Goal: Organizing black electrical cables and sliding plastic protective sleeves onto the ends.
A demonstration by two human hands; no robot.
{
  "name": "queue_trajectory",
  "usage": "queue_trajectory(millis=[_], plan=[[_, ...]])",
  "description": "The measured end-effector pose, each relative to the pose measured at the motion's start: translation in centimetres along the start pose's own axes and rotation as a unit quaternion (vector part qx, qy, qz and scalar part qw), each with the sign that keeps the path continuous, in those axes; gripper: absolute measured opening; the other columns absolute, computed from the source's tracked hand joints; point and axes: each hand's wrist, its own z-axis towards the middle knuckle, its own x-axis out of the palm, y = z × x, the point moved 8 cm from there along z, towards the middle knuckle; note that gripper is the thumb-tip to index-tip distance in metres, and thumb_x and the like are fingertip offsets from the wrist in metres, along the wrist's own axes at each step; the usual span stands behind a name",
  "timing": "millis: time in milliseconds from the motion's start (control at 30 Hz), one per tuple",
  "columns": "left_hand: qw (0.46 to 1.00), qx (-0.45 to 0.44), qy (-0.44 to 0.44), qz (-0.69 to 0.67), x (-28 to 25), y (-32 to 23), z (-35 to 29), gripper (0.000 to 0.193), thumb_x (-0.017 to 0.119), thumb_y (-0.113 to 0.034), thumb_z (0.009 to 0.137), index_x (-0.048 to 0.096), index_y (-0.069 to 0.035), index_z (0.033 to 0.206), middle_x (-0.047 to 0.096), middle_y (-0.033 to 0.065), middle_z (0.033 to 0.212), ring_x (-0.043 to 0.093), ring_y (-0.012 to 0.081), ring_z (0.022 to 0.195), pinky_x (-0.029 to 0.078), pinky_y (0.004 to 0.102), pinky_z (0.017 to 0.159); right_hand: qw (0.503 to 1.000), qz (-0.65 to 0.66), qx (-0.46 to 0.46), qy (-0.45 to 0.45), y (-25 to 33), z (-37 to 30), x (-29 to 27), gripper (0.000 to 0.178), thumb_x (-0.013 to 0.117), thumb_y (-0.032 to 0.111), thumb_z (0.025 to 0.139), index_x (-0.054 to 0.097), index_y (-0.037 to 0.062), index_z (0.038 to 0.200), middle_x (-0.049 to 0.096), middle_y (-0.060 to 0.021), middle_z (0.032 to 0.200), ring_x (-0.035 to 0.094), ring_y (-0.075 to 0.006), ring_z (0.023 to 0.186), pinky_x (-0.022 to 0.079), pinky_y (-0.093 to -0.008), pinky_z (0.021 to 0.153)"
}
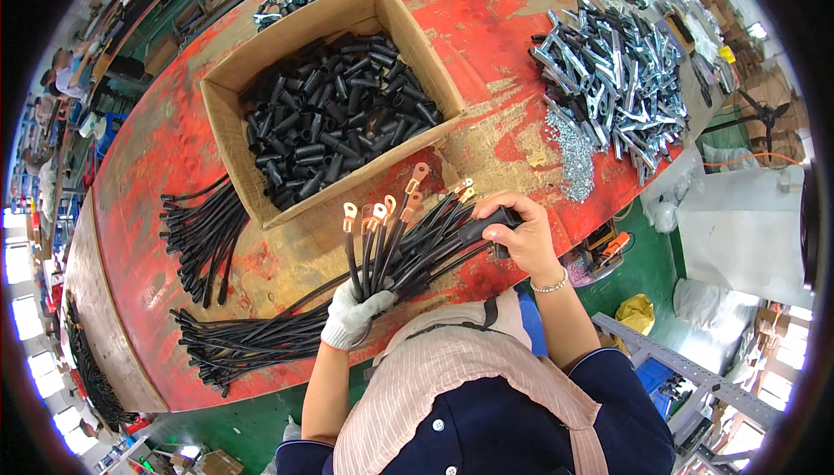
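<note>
Copper ring terminals (382,208) fan up over the worn red table (165,154), each one crimped on a black cable. The gloved left hand (352,314) has its grip clamped round the bundle of cables (382,262), low on the stems, just in front of the person's apron. The bare right hand (521,236) is closed on a black sleeve (478,225) at the end of one cable, fingers wrapped round it. These cables look light but springy, so they will likely splay unless held close together; the rubbery sleeve looks soft and grippy, best taken at its middle. Behind, the cardboard box (230,110) is packed with more black sleeves. A heap of silvery metal clamps (608,84) lies to the right, and finished cables (204,232) rest at left.
</note>
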Motion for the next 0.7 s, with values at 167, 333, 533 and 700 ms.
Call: queue_trajectory(millis=[167, 333, 533, 700], plan=[[1.0, 0.003, -0.006, -0.018, 0.1, 0.0, -0.1, 0.028, 0.073, -0.003, 0.076, 0.064, 0.001, 0.103, 0.067, 0.0063, 0.093, 0.063, 0.0147, 0.082, 0.051, 0.0281, 0.075, 0.996, 0.035, 0.01, 0.079, 0.3, 0.1, 0.5, 0.026, 0.079, 0.006, 0.071, 0.069, 0.003, 0.094, 0.065, -0.0063, 0.097, 0.06, -0.0173, 0.092, 0.047, -0.0293, 0.085], [1.0, -0.005, 0.018, -0.008, -0.2, -0.1, -0.1, 0.026, 0.074, -0.003, 0.075, 0.065, 0.0, 0.099, 0.066, 0.0047, 0.089, 0.061, 0.013, 0.079, 0.05, 0.0269, 0.072, 0.991, 0.057, 0.032, 0.116, -0.6, 0.1, 0.2, 0.027, 0.079, 0.007, 0.071, 0.069, 0.0027, 0.096, 0.066, -0.0057, 0.096, 0.061, -0.0175, 0.093, 0.047, -0.0296, 0.085], [1.0, -0.007, 0.025, -0.004, 0.3, -0.1, -0.4, 0.028, 0.073, -0.003, 0.075, 0.064, 0.001, 0.1, 0.066, 0.0057, 0.088, 0.061, 0.0132, 0.078, 0.048, 0.0268, 0.069, 0.982, -0.047, 0.139, 0.122, 0.9, 0.6, 1.4, 0.026, 0.079, 0.008, 0.073, 0.071, 0.0045, 0.097, 0.068, -0.0036, 0.093, 0.062, -0.0141, 0.089, 0.048, -0.0274, 0.079], [0.998, -0.036, 0.05, -0.027, -0.2, 0.2, -0.5, 0.03, 0.073, -0.003, 0.075, 0.062, 0.003, 0.103, 0.066, 0.0087, 0.092, 0.061, 0.015, 0.079, 0.049, 0.0278, 0.07, 0.953, -0.036, 0.017, 0.301, 2.4, 0.2, 4.2, 0.025, 0.078, 0.015, 0.077, 0.072, 0.0064, 0.1, 0.068, -0.0041, 0.09, 0.063, -0.0116, 0.083, 0.049, -0.0268, 0.074]])
